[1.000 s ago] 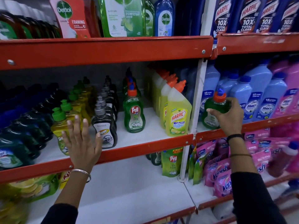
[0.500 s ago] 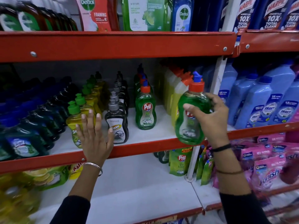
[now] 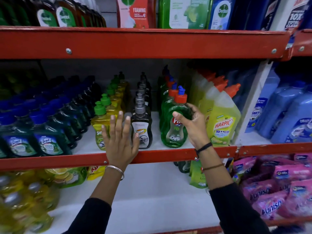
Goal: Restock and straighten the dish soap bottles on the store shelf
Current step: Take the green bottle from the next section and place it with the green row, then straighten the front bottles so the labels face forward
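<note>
My right hand [image 3: 192, 125] grips a green Pril dish soap bottle [image 3: 173, 130] with an orange cap, standing at the front of the green Pril row [image 3: 166, 92] on the middle shelf [image 3: 168, 153]. My left hand [image 3: 120, 141] is flat with fingers spread, resting against the shelf's red front edge between the front yellow Super bottle [image 3: 99, 127] and the front black Super bottle [image 3: 141, 130]. It holds nothing. Both rows run back in single file.
Dark green Lizol bottles [image 3: 49, 132] fill the shelf's left. Yellow Harpic bottles [image 3: 221, 122] stand right of the Pril row, blue bottles [image 3: 287, 115] past the white upright. Dettol products sit above. Below lie refill pouches [image 3: 197, 176] and pink Vanish packs [image 3: 278, 191].
My right hand carried the green Pril bottle from the right bay leftward and set it at the front of the Pril row. My left hand stayed at the shelf edge.
</note>
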A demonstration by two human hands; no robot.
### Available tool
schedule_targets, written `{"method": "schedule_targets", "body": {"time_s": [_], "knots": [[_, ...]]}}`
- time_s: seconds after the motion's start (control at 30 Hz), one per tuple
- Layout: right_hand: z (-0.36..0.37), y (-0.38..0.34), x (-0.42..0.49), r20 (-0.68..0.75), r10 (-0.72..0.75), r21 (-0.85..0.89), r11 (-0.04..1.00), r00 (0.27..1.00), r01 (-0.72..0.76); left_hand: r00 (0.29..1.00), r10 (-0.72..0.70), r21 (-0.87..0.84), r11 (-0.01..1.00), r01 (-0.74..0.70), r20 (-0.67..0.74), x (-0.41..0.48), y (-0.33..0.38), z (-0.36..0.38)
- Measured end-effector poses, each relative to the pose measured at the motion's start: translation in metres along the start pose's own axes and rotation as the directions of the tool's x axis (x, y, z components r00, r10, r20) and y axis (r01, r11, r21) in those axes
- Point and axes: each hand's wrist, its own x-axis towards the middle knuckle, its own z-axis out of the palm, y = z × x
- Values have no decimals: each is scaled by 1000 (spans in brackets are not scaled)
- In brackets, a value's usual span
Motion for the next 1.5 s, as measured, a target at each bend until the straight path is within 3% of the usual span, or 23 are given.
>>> {"method": "schedule_targets", "body": {"time_s": [0.33, 0.43, 0.53, 0.6, 0.67, 0.73, 0.83, 0.9, 0.97, 1.13, 1.37, 1.43, 1.5], "knots": [[0, 15, -7, 72, -29, -84, 996, 997, 35, 999, -15, -50, 999, 13, -31, -6, 1, -5], [-4, 14, -15, 2, -39, -154, 987, 999, 39, 994, -75, -232, 971, 55, -76, -1, 10, -11], [-9, 13, -36, -95, -7, -108, 994, 995, -3, 997, -30, -535, 845, -13, -71, -2, 39, -30], [-10, 15, -51, -89, 58, -64, 996, 994, -64, 996, 24, -708, 705, 46, 89, -2, 67, -43], [-8, 15, -59, -41, 155, 17, 988, 987, -154, 959, 35, -779, 591, 208, 282, 0, 92, -49], [-6, 11, -62, 10, 244, 89, 966, 970, -244, 882, -31, -770, 475, 427, 470, 4, 109, -50], [-4, 0, -66, 49, 281, 106, 953, 959, -285, 705, -145, -650, 295, 701, 694, 19, 120, -46], [-5, -2, -66, 63, 277, 101, 954, 959, -282, 625, -152, -594, 204, 778, 766, 26, 120, -42], [-6, -3, -64, 68, 281, 110, 952, 957, -287, 606, -97, -592, 139, 794, 790, 29, 117, -40], [-11, 1, -58, 80, 314, 141, 936, 946, -323, 605, -8, -599, 126, 791, 796, 27, 109, -44], [-10, 0, -60, 76, 298, 95, 948, 951, -305, 617, -31, -608, 142, 781, 786, 25, 106, -46], [-3, 7, -70, -48, 212, 63, 976, 976, -209, 697, -174, -674, 178, 717, 695, 17, 106, -51], [9, 19, -89, -157, 38, -2, 999, 987, -38, 803, -348, -774, 257, 579, 485, 7, 102, -60]]}}
